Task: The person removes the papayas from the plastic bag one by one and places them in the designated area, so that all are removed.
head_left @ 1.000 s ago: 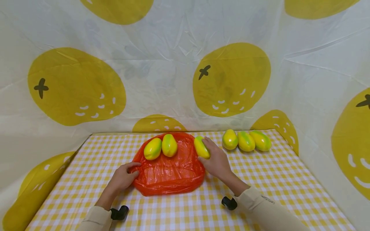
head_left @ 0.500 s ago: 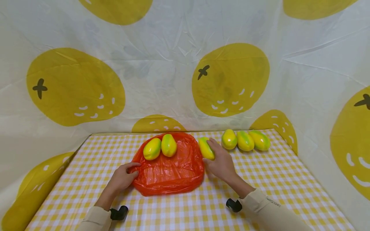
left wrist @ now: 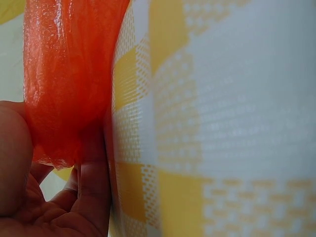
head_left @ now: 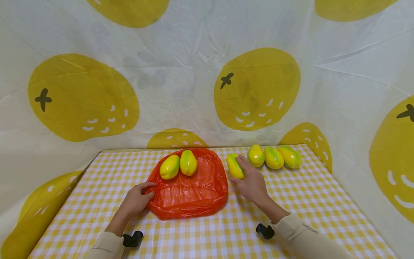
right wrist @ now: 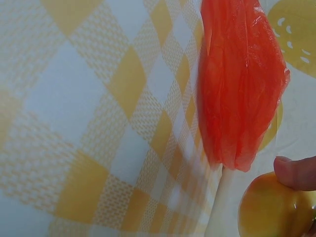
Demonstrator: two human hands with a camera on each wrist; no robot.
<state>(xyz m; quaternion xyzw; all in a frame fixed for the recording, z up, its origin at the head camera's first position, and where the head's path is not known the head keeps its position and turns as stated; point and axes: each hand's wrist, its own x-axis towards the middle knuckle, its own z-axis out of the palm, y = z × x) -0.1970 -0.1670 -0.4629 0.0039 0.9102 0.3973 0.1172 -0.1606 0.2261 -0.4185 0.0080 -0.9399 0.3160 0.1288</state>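
Note:
A red plastic bag lies with its mouth spread on the checked tablecloth, and two yellow-green mangoes rest in its far left part. My left hand pinches the bag's left edge; in the left wrist view the thumb is on one side of the red film and the fingers are on the other. To the right of the bag, my right hand grips another mango. In the right wrist view the thumb presses on this mango, apart from the bag.
Three more mangoes stand in a row at the back right, just beyond the right hand. A fruit-printed sheet hangs behind the table's far edge. The yellow-and-white checked cloth covers the table.
My right hand has carried its mango rightward, from over the bag's right rim to the space between the bag and the row of mangoes. The left hand has stayed on the bag's edge.

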